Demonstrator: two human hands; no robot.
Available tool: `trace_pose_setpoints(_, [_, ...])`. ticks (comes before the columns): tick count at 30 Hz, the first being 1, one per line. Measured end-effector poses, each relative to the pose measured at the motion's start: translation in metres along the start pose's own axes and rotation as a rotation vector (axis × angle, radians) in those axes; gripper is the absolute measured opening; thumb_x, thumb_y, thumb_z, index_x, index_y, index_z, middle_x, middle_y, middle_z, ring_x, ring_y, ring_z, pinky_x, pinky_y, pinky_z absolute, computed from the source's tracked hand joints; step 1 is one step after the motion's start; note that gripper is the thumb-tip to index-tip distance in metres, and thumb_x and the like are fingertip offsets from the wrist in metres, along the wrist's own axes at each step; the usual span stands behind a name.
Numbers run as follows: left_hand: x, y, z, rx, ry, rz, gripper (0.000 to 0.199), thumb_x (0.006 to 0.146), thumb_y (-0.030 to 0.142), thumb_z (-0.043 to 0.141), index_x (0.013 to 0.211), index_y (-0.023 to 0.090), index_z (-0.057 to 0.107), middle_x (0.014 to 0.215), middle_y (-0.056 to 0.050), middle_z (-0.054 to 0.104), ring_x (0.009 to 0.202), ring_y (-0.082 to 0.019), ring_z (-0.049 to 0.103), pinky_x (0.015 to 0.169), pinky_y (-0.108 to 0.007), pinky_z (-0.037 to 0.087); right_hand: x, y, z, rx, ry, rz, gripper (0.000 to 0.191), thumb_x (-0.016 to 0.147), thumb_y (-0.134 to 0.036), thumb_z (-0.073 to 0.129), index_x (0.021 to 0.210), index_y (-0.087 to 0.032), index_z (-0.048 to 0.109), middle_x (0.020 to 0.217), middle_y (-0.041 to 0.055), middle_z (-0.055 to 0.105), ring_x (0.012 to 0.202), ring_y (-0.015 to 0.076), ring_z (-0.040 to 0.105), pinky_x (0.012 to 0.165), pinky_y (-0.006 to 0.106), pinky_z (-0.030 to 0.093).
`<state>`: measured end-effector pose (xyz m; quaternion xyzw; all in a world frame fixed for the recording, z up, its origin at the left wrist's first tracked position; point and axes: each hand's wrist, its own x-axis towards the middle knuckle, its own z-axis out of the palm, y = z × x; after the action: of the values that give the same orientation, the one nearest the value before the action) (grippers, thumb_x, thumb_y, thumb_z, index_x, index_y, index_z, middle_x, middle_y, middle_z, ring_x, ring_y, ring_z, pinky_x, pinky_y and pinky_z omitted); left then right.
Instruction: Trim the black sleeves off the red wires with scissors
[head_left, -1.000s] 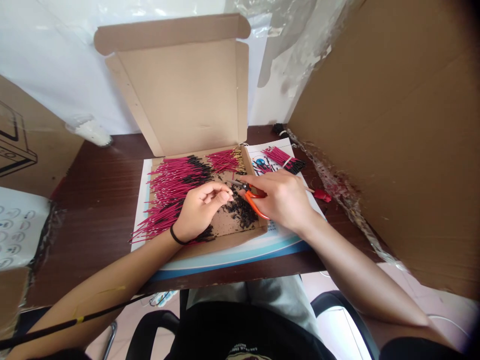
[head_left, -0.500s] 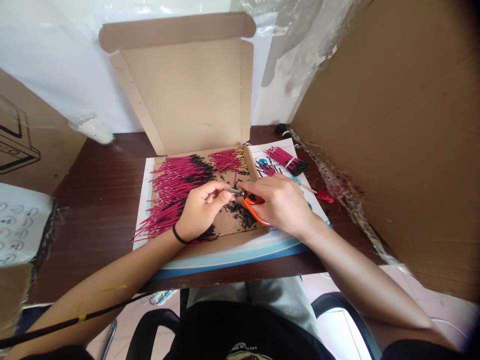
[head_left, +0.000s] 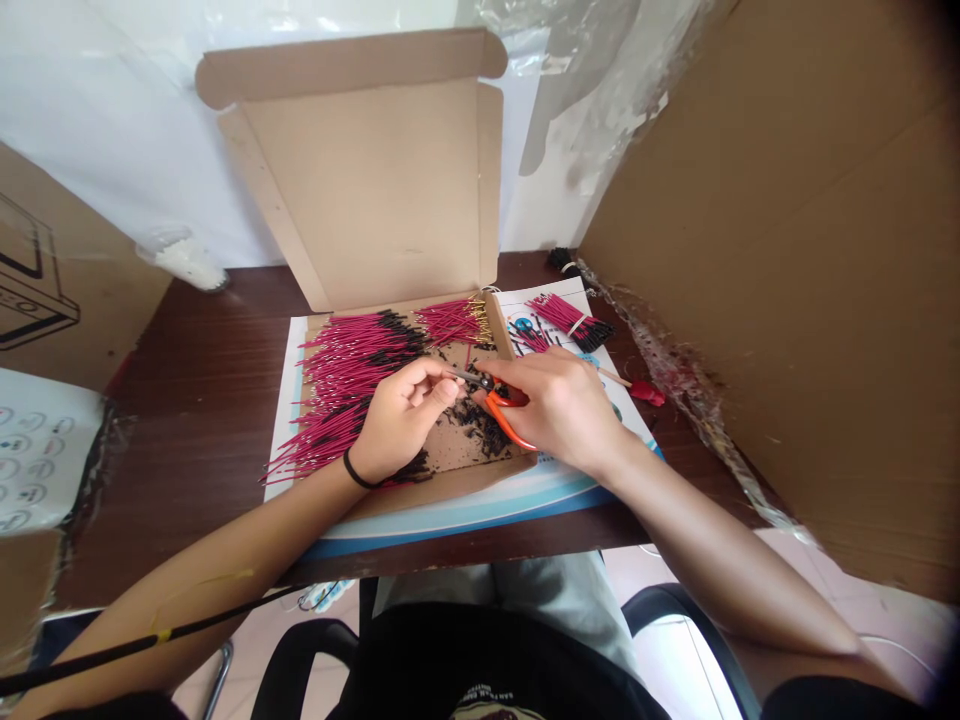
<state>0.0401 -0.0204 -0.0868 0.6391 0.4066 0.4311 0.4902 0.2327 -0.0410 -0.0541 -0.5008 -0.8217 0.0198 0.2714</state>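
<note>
In the box [head_left: 442,488], most wires [head_left: 341,375] at left, scraps [head_left: 491,437] at right. Over the box, scissors [head_left: 493,403]. Behind the box, its lid [head_left: 375,190]. Under the box, paper [head_left: 450,520] on table [head_left: 202,390]. Right of the box, a bundle [head_left: 559,314], then a carton [head_left: 795,270].

Place: looks like a small workshop corner
Table [head_left: 217,390]: dark wood, between big cartons [head_left: 795,250]
Wires [head_left: 352,350]: red and black, heaped in an open box [head_left: 375,190]
Cutters [head_left: 504,424]: orange-handled, above loose black scraps [head_left: 489,436]
Chair [head_left: 330,632]: black, with armrests
</note>
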Motion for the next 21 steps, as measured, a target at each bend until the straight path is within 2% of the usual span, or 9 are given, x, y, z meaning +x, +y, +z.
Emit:
trace_pose_setpoints(7, [0.0005,0.0024,0.0001,0.041,0.017,0.015,0.026,0.081,0.043,0.064,0.082,0.016,0.063,0.073,-0.002,0.066,0.066,-0.012,0.059,0.061,-0.023,0.048,-0.0004,-0.0012,0.0031,-0.036,-0.005,-0.042,0.021,0.086,-0.028,0.057,0.097,-0.021,0.073,0.073,0.0024,0.073,0.064,0.0154,0.064,0.067,0.028,0.042])
trace_pose_setpoints(16, [0.0005,0.0056,0.0025,0.018,0.019,0.016,0.027,0.078,0.043,0.068,0.079,0.016,0.063,0.076,-0.004,0.068,0.069,-0.013,0.062,0.064,-0.023,0.049,-0.0015,0.0038,0.0044,-0.072,-0.044,-0.046,0.018,0.085,-0.023,0.058,0.094,-0.022,0.073,0.068,0.0018,0.071,0.062,0.0161,0.063,0.064,0.029,0.037])
trace_pose_setpoints(21, [0.0003,0.0028,0.0006,0.029,0.023,0.015,0.025,0.081,0.041,0.065,0.081,0.016,0.064,0.076,-0.004,0.069,0.065,-0.012,0.06,0.062,-0.022,0.048,-0.0015,0.0022,0.002,-0.042,0.005,0.009,0.027,0.085,-0.026,0.059,0.108,-0.021,0.072,0.077,0.0035,0.074,0.065,0.0161,0.065,0.065,0.029,0.04])
